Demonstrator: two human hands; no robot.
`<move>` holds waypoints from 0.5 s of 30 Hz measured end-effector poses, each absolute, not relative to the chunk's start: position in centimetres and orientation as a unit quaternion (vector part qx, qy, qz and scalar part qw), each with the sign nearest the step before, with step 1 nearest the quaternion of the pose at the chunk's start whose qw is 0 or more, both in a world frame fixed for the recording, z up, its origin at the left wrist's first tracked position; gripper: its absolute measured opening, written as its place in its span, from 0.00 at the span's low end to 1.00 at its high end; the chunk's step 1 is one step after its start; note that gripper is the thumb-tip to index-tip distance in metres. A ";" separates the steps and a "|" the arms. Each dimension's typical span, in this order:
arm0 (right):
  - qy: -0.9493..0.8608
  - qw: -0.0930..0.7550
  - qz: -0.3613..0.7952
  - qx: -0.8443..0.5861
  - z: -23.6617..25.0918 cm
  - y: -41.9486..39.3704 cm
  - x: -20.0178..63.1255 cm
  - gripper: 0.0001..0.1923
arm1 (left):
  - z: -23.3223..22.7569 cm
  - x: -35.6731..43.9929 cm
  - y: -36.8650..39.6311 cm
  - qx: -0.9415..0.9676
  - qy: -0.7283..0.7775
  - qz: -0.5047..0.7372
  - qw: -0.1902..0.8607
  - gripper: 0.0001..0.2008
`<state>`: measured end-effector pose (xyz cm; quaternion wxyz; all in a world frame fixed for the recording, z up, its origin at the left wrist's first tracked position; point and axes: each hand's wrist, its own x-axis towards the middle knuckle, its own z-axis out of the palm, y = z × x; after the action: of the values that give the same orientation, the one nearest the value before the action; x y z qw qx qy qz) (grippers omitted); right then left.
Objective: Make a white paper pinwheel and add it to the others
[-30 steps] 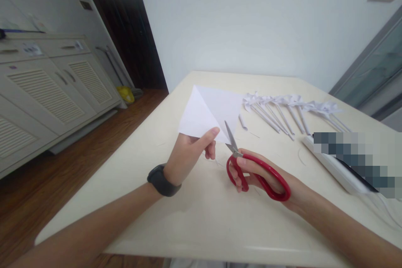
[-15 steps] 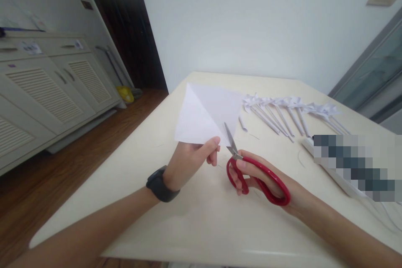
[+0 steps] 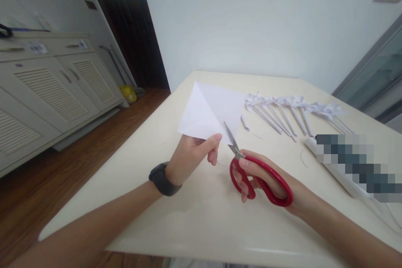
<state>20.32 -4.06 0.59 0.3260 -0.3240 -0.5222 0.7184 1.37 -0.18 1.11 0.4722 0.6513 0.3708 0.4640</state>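
Observation:
My left hand (image 3: pixel 201 150), with a dark band at the wrist, pinches the near edge of a white sheet of paper (image 3: pixel 201 113) between thumb and fingers. A diagonal crease runs across the sheet from its far left corner. In my right hand (image 3: pixel 251 171) are red-handled scissors (image 3: pixel 270 163), fingers wrapped through and around the grips. Their blades are parted at the sheet's near right corner, one above the paper and the other at its near edge. Part of my left fingers is hidden under the sheet.
Several white paper pinwheels (image 3: pixel 292 102) on rolled paper sticks lie in a row at the back right. A short paper roll (image 3: pixel 245 122) lies beside the sheet. A white device (image 3: pixel 333 167), partly pixelated, is at the right. Louvred cabinets (image 3: pixel 53 96) stand left of the table.
The view has shifted slightly, so most things appear a little further right. Both hands keep their holds, and the scissors stay parted at the paper's corner.

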 end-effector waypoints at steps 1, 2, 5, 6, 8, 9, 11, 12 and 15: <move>-0.520 0.329 0.719 -0.323 0.6 -4.1 20.3 0.13 | 1.1 1.3 -0.1 0.652 0.368 0.461 0.476 0.18; -0.520 0.332 0.718 -0.324 0.5 -4.1 20.3 0.13 | 1.1 1.3 0.0 0.653 0.366 0.458 0.480 0.18; -0.520 0.336 0.714 -0.328 0.4 -4.2 20.2 0.13 | 1.1 1.2 0.1 0.653 0.361 0.447 0.494 0.19; -0.519 0.336 0.714 -0.329 0.3 -4.2 20.2 0.13 | 1.0 1.2 0.2 0.653 0.360 0.443 0.497 0.19; -0.517 0.336 0.714 -0.331 0.2 -4.2 20.3 0.13 | 1.1 1.2 0.2 0.656 0.359 0.437 0.500 0.19; -0.518 0.335 0.713 -0.333 0.2 -4.2 20.3 0.13 | 1.1 1.2 0.2 0.658 0.359 0.435 0.499 0.19; -0.523 0.330 0.709 -0.339 0.3 -4.2 20.4 0.13 | 1.1 1.3 0.2 0.658 0.359 0.435 0.499 0.19; -0.527 0.323 0.708 -0.342 0.4 -4.2 20.4 0.13 | 1.1 1.3 0.2 0.657 0.359 0.436 0.499 0.19; -0.540 0.305 0.704 -0.345 0.7 -4.2 20.4 0.12 | 1.2 1.3 0.2 0.651 0.362 0.440 0.501 0.19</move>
<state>20.40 -4.18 0.72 0.3054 -0.3451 -0.5404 0.7040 1.33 0.16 1.16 0.5010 0.6513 0.3621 0.4401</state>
